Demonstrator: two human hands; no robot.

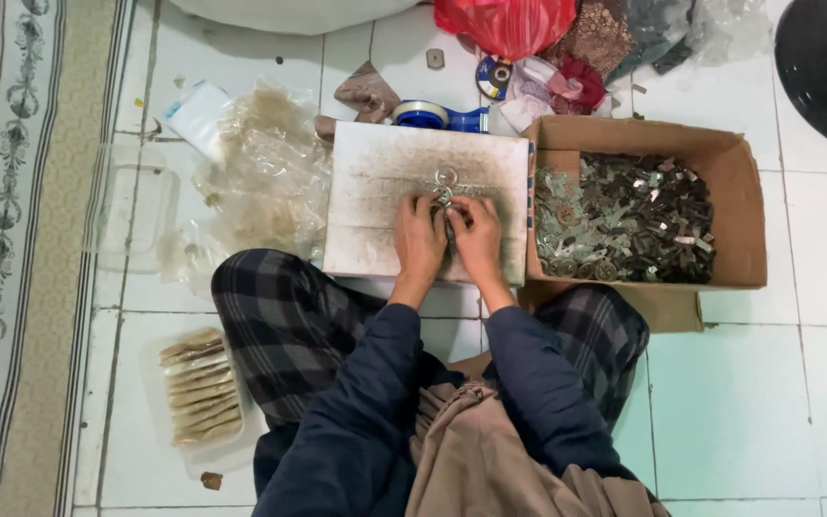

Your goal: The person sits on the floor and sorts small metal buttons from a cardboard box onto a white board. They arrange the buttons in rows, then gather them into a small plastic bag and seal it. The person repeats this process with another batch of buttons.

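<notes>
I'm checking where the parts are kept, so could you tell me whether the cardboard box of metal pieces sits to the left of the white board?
No, the cardboard box sits against the right edge of the white board.

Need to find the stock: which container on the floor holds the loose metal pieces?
The brown cardboard box right of the white board, brimming with small metal parts. The clear plastic tray by the left knee holds tan packets; the other clear tray looks empty.

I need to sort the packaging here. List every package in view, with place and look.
Cardboard box: right of the board, brown, open, holding small metal parts.
Clear plastic bags: left of the board, crumpled pile.
Red plastic bag: top centre, bunched.
Clear tray: lower left, holding tan strips.
</notes>
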